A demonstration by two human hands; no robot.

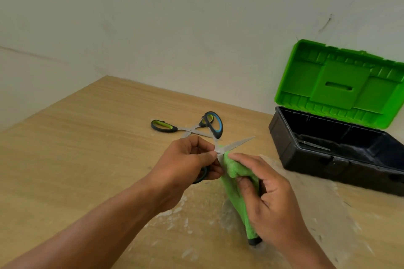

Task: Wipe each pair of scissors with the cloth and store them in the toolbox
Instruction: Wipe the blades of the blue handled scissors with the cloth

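Scissors point(235, 144) held open above the bench point(87, 148)
Left hand point(190, 159) pinches them near the pivot, right hand point(266, 194) grips green cloth point(235, 173) round one blade, toolbox point(317, 159) open off to the right.

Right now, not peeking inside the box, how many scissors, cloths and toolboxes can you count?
Scissors: 2 (blue-handled scissors in the left hand, green-handled scissors lying on the table)
Cloth: 1 (green cloth, held by the right hand)
Toolbox: 1 (toolbox, lid open)
Total: 4
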